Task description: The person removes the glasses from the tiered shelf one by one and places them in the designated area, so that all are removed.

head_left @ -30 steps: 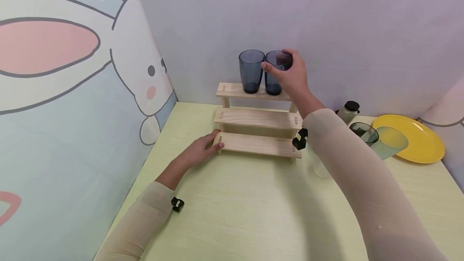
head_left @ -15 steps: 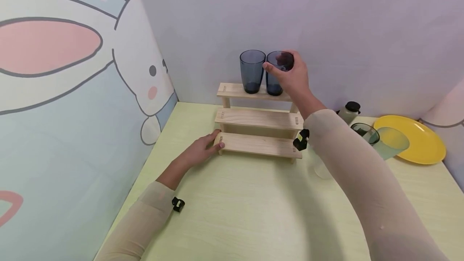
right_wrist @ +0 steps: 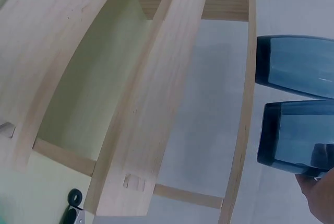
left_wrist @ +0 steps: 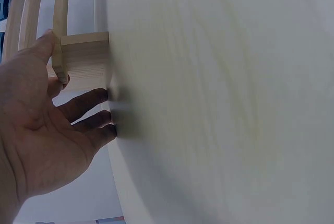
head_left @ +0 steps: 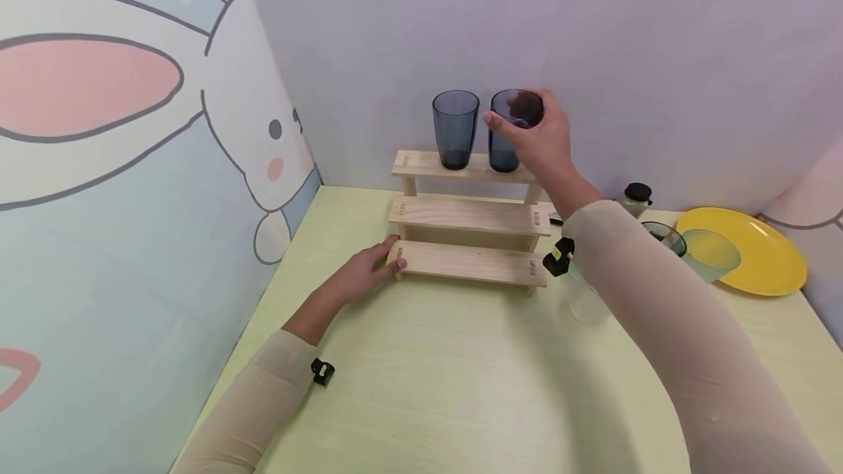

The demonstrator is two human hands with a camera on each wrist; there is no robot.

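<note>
A three-step wooden rack (head_left: 470,216) stands at the table's far side. My left hand (head_left: 358,276) pinches the left end of its lowest step, thumb on top and index finger beneath; the other fingertips reach the tabletop in the left wrist view. On the top step, a blue-tinted drinking glass (head_left: 456,130) stands upright at left. My right hand (head_left: 541,136) grips a second blue-tinted glass (head_left: 503,148) near its rim, upright at the step's right part. In the right wrist view a thin gap shows between this glass's base (right_wrist: 270,134) and the step.
Right of the rack are a clear glass (head_left: 588,304), a dark-tinted glass (head_left: 665,236), a green cup (head_left: 711,254) and a yellow plate (head_left: 767,254). A black-capped bottle (head_left: 636,200) is behind my right sleeve. A black-handled tool (right_wrist: 74,205) lies beside the rack. Walls border the back and left.
My right hand has shifted right with the second blue glass, widening the space between the two blue glasses. The left hand and the rack have stayed in place.
</note>
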